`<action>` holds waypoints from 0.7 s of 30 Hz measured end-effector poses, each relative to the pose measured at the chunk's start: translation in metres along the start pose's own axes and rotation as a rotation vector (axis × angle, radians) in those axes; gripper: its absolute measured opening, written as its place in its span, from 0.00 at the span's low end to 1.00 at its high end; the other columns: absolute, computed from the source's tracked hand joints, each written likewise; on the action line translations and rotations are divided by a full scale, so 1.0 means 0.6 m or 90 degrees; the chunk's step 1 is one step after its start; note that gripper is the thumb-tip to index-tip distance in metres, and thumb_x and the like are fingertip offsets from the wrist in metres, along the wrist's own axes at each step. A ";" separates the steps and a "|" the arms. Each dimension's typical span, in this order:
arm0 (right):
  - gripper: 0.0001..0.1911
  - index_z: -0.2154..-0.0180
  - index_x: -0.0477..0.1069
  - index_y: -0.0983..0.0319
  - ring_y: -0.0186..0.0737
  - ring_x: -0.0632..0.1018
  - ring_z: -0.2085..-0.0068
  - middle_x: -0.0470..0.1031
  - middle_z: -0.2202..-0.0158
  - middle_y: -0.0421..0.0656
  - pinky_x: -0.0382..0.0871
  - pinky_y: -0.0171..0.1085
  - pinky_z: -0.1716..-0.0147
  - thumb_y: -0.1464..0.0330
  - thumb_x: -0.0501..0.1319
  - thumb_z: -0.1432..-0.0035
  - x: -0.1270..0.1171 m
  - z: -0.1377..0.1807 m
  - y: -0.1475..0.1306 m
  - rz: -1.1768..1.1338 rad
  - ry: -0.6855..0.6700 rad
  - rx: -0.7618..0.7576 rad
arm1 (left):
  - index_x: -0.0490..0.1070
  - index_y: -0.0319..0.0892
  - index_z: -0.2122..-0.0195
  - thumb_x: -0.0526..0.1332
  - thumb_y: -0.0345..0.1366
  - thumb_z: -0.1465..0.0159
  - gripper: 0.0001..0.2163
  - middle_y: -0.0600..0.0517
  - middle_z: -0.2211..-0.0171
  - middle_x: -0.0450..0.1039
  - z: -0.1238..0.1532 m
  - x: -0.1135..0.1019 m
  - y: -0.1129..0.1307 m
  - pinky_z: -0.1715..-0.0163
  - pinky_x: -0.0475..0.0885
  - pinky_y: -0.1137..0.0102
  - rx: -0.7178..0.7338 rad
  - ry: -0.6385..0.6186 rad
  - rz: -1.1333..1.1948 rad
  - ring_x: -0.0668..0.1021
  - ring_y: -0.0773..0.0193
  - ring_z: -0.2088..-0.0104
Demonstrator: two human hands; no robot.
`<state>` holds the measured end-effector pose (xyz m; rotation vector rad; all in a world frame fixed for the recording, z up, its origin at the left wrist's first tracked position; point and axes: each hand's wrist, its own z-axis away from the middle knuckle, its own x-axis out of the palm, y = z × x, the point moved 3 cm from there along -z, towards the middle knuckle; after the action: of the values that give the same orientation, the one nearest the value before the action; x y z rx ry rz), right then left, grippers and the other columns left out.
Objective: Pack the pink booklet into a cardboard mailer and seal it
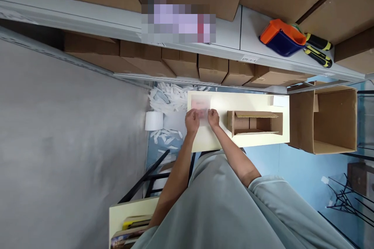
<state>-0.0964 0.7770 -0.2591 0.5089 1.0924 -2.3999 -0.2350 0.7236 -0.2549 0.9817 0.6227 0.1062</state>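
Two hands [192, 120] [213, 118], one pouch [201, 108]

We pinch small translucent pinkish plastic pouch [201, 109] with left hand [192, 121] and right hand [213, 118], over pale cream rectangular tabletop [251, 142]. Open brown cardboard box [254, 123] just beside right hand. White paper roll [154, 120] near left hand.

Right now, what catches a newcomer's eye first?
The left hand and right hand hold a translucent pinkish packet on the cream table. An open cardboard box lies just to their right. An orange-and-blue tape dispenser sits on the shelf above.
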 end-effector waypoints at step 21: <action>0.19 0.44 0.75 0.63 0.58 0.80 0.37 0.83 0.44 0.55 0.72 0.50 0.35 0.62 0.66 0.33 -0.046 0.100 -0.053 -0.014 -0.112 -0.118 | 0.75 0.45 0.65 0.67 0.48 0.41 0.13 0.47 0.61 0.83 0.004 -0.061 0.090 0.53 0.78 0.62 -0.052 -0.016 0.031 0.83 0.52 0.54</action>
<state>-0.0994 0.7562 -0.1891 0.2198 1.2295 -2.2819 -0.2536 0.7392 -0.1944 0.9186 0.5677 0.1602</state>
